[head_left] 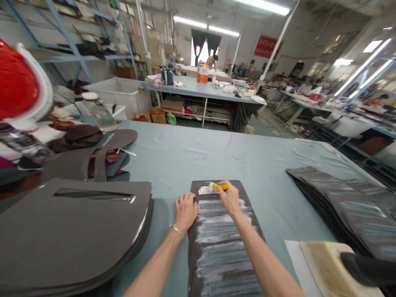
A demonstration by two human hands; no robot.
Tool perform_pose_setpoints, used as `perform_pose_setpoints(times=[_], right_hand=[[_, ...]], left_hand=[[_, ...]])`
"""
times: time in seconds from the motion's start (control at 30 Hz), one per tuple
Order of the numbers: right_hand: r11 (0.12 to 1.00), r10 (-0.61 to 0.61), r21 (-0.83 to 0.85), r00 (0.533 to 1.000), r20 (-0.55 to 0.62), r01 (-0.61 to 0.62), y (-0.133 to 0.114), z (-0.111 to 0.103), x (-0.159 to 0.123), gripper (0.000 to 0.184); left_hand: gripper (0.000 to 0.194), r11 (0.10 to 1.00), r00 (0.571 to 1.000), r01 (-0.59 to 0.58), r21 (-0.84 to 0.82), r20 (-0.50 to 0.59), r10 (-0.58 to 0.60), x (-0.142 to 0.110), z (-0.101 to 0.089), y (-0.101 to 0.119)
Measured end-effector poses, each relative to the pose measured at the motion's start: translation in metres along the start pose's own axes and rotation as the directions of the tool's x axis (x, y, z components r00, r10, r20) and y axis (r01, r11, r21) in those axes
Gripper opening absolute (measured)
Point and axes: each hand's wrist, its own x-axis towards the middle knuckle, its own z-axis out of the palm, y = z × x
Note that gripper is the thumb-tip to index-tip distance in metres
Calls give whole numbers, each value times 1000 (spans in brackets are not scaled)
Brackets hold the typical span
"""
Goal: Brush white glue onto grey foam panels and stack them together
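A dark grey panel [218, 242] with slots lies in front of me, streaked across with a white, wet-looking coating. My right hand [230, 199] grips a yellow-handled brush [221, 187], its bristles touching the panel near the far edge, where a fresh white patch shows. Flat on the panel's left edge rests my left hand [186, 209], holding nothing, with a bracelet at the wrist. Left of it sits a stack of larger dark panels [77, 231] with rounded corners; the top one has a long slot.
Coated panels [346, 202] lie piled at the right. Nearer is a pale container [332, 264] with a dark handle-like part over it. A clear jar [98, 111] and dark cut pieces [74, 161] occupy the left back. Another table [188, 88] stands beyond; a person [212, 62] bends behind it.
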Motion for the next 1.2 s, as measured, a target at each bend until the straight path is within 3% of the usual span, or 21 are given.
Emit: perform_pose_setpoints(times=[0.1, 0.27, 0.4, 0.5, 0.6, 0.73, 0.87, 0.97, 1.1, 1.2], right_hand=[[1000, 11, -5, 996, 85, -11, -1, 7, -1, 25], [931, 216, -269, 967, -134, -245, 61, -45, 21, 26], [879, 217, -406, 968, -128, -251, 73, -55, 28, 27], [863, 196, -452, 975, -107, -223, 63, -49, 27, 27], [901, 189, -372, 974, -121, -221, 46, -41, 31, 27], [987, 158, -16, 986, -43, -159, 7, -7, 37, 29], [938, 175, 281, 978, 118, -202, -25, 41, 42, 31], [948, 204, 217, 969, 142, -232, -28, 57, 49, 27], [982, 169, -73, 984, -59, -173, -29, 58, 53, 24], [995, 71, -77, 997, 19, -69, -27, 54, 49, 25]], left_hand=[[22, 1000, 1000, -14, 9, 2, 14, 1, 0, 0], [21, 1000, 1000, -10, 1, -12, 10, 1, 3, 0], [21, 1000, 1000, 4, -21, -19, -4, 1, 3, -1], [19, 997, 999, 49, -61, 0, -49, 5, 4, -6], [22, 990, 995, 101, -94, 11, -100, 15, 6, -12], [25, 997, 999, 17, -78, -44, -20, 25, 10, -15], [24, 999, 998, -49, -5, -42, 49, 25, 12, -12], [25, 998, 998, -54, 34, -41, 55, 23, 10, -10], [26, 997, 998, -46, 61, -43, 49, 22, 10, -8], [27, 996, 998, -46, 72, -40, 49, 22, 12, -7]])
